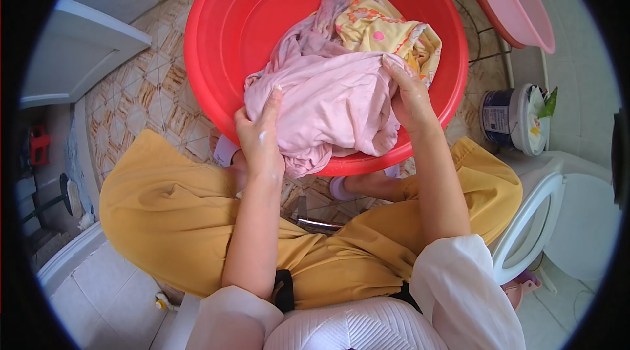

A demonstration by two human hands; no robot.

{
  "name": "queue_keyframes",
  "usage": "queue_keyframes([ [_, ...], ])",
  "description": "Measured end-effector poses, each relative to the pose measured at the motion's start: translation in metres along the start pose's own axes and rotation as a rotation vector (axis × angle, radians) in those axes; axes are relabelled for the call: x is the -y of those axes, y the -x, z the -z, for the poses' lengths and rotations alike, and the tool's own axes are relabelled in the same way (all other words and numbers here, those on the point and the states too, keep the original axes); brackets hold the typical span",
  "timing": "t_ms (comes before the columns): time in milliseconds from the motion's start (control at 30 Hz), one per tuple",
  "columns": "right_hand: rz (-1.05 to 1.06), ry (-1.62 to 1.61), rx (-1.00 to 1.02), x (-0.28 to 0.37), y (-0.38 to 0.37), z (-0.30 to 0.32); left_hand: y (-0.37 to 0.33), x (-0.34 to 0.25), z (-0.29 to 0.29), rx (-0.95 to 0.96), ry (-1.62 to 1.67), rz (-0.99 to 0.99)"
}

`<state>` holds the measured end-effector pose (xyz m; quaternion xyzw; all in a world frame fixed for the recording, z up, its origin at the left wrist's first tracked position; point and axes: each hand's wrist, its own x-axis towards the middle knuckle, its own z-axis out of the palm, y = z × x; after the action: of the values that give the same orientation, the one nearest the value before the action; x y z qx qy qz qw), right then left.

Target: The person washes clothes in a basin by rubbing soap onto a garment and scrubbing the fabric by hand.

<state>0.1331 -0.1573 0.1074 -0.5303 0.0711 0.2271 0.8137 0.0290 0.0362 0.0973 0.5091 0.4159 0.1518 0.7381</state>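
A wet-looking pink garment (335, 101) is stretched between my two hands over the near rim of a large red basin (230, 35). My left hand (261, 130) grips its left side, thumb on top, with a white spot like suds on the skin. My right hand (410, 94) holds its upper right edge, thumb on the cloth and the other fingers partly hidden beneath it. Behind it in the basin lie a yellow patterned cloth (377, 25) and a greyish-pink cloth (298, 45), bunched together.
Right of the basin, pink and red basins (515, 5) lean on a rack. Below them sits a dark-labelled white bucket (508, 117), near a toilet with a raised lid (577, 219). A white door (82, 51) stands at left above the tiled floor (141, 94).
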Motion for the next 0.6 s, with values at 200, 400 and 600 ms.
queue_keyframes([
  [200,-0.002,0.055,-0.022,-0.006,-0.005,0.003,-0.001,-0.001,-0.004,0.044,-0.785,-0.948],
  [400,0.012,0.126,0.003,-0.010,-0.001,-0.007,0.003,0.016,0.000,0.577,-0.781,-0.271],
  [600,0.154,0.306,-0.036,-0.021,0.000,-0.017,0.014,0.005,-0.016,0.559,0.293,0.111],
])
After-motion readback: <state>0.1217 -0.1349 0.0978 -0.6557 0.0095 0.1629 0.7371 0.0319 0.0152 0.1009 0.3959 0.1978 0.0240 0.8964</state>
